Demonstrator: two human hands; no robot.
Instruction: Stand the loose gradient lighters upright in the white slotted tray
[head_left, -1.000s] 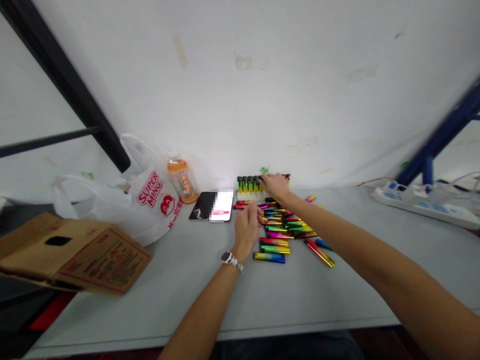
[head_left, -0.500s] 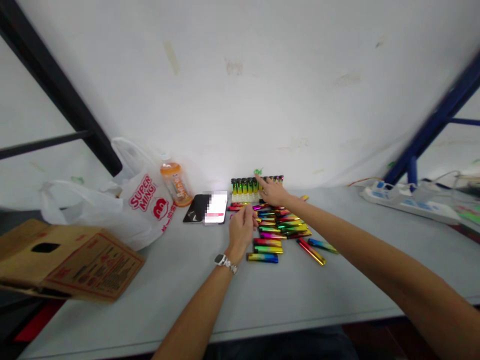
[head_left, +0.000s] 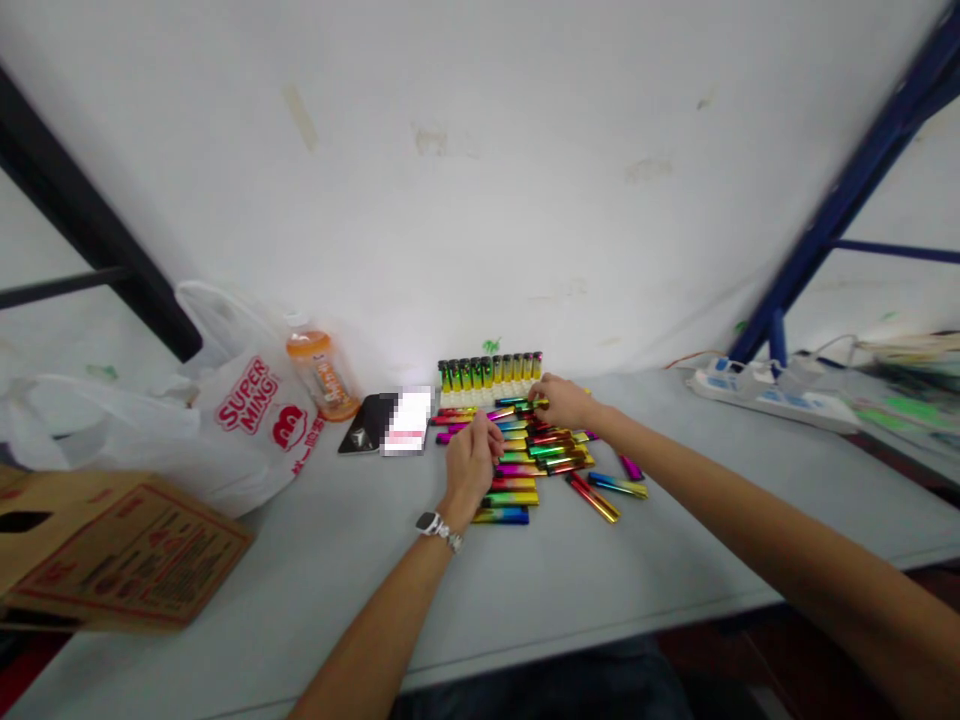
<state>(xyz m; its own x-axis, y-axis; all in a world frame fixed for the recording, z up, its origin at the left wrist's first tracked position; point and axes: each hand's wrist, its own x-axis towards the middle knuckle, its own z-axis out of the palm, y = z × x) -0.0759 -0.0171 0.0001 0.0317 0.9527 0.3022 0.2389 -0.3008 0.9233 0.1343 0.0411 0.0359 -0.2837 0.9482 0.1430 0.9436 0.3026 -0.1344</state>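
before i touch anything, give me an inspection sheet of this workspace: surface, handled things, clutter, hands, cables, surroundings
Surface: grey tabletop, front edge visible
Handled things: upright lighters in a row on a pale rack; loose lighters lie in front, metallic and multicoloured
Clutter: cardboard box, SUPER MING plastic bag, bottle of orange liquid, dark flat item beside a pixelated bright patch
Hands: left hand curled by the loose lighters; right hand near the rack's right end; grip unclear for both
Cables: thin wire by the power strip, with plugs inserted
Surroundings: marked white wall; black frame left, blue frame right
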